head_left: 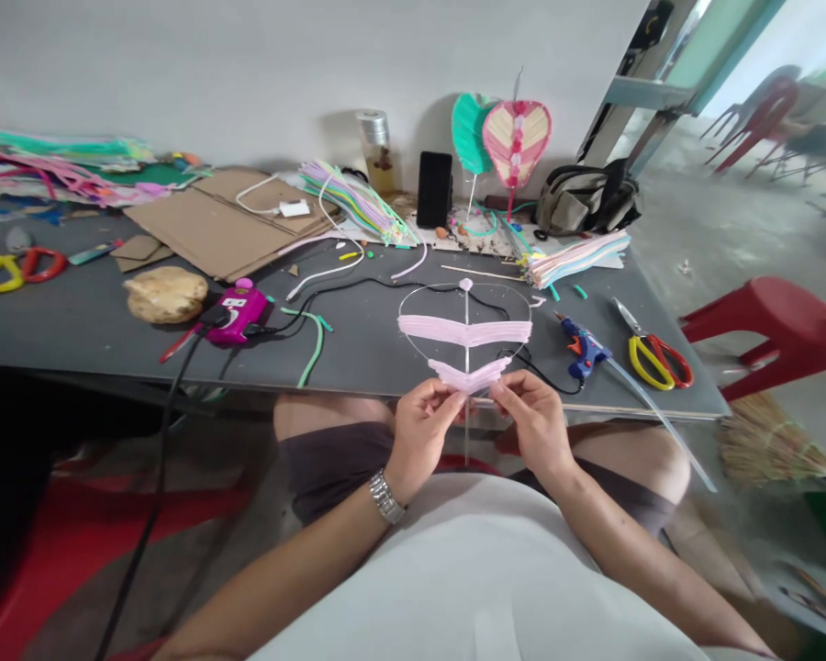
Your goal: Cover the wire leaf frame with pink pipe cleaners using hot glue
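Note:
A wire fan frame (466, 459) with a round loop and a straight stem stands before me at the table's front edge. One wide band of pink pipe cleaners (430, 330) crosses its middle. Lower down, a V of pink pipe cleaners (469, 376) meets at the stem. My left hand (419, 427) pinches the left side of this V near the stem, thumb against fingers. On the other side, my right hand (535, 418) pinches the V's right part. A small pink knob (465, 285) tops the stem. The fingertips partly cover the loop's lower end.
To the right lie a blue glue gun (584, 349) and scissors (651, 353). A magenta power strip (238, 312) and a pale stone-like lump (165, 296) sit left. Behind are pipe cleaner bundles (364, 202), a phone (434, 188), cardboard (213, 220) and a finished pink fan (516, 142).

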Demonstrator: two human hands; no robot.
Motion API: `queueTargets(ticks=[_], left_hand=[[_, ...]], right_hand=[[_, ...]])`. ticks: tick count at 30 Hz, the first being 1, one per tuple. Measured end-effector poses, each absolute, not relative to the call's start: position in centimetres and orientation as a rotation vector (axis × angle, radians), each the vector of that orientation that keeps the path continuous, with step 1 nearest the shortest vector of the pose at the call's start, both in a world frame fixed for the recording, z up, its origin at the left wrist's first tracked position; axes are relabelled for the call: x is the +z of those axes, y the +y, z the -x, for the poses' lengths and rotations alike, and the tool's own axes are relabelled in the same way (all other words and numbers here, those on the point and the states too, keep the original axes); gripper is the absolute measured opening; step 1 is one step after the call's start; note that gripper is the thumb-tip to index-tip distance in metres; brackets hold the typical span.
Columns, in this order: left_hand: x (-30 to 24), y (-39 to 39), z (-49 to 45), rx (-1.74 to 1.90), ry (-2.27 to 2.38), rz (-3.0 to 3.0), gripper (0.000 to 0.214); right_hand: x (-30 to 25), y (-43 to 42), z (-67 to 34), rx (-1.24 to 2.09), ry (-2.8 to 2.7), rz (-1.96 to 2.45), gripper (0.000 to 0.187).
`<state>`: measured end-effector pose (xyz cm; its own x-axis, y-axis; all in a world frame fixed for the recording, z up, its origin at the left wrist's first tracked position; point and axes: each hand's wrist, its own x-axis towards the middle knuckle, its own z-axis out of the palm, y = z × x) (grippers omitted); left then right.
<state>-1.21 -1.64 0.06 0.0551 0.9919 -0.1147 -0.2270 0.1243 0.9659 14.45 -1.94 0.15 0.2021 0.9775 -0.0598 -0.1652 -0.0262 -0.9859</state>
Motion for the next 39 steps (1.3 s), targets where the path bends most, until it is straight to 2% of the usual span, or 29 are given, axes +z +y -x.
queueTargets(ticks=[15, 23, 34, 39], left_hand=[[-0.2, -1.9, 0.7, 1.102, 1.034, -0.981, 0.028], [-0.1, -1.7, 0.7, 1.1, 1.118, -0.997, 0.023], [-0.2, -1.8, 0.7, 1.099, 1.129, -0.988, 0.023], [0.4, -1.8, 0.7, 1.086, 1.085, -1.046, 0.021]], right_hand=[[-0.3, -1.7, -14.1, 1.224, -0.793, 1.14, 0.028], [-0.8, -1.7, -14.0, 1.219, -0.824, 1.131, 0.026], [-0.6, -1.7, -14.0, 1.325, -0.796, 1.116, 0.032], [-0.7, -1.4, -14.0, 1.269, -0.777, 1.138, 0.036]])
